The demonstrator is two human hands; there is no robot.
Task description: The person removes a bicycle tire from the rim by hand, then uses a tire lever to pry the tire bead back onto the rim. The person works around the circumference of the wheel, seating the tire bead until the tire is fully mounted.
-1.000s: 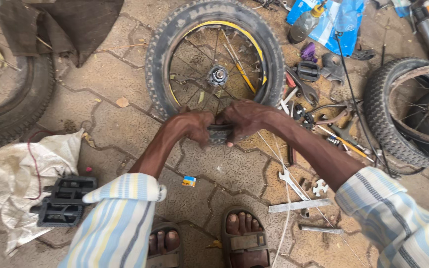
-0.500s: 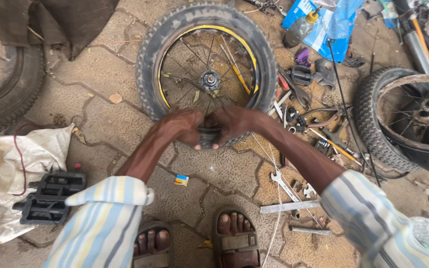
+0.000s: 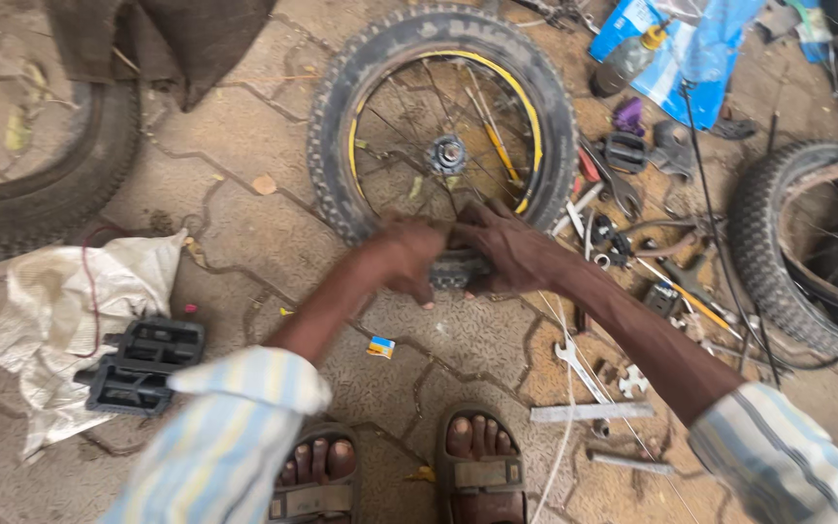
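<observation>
Both hands grip one black pedal (image 3: 458,270); the left hand (image 3: 409,260) clasps its left end, the right hand (image 3: 508,250) its right. A small wheel (image 3: 443,121) lies just beyond.

An open-air bicycle repair spot on the ground, a street-side workshop. The floor is interlocking grey paving stones (image 3: 244,146), dusty and stained. A knobby black tyre on a yellow-rimmed spoked wheel (image 3: 443,116) lies flat, another dark spoked wheel (image 3: 817,252) sits at the right, and loose steel spanners (image 3: 579,364), black plastic pedals (image 3: 143,364) and small metal parts lie scattered about
</observation>
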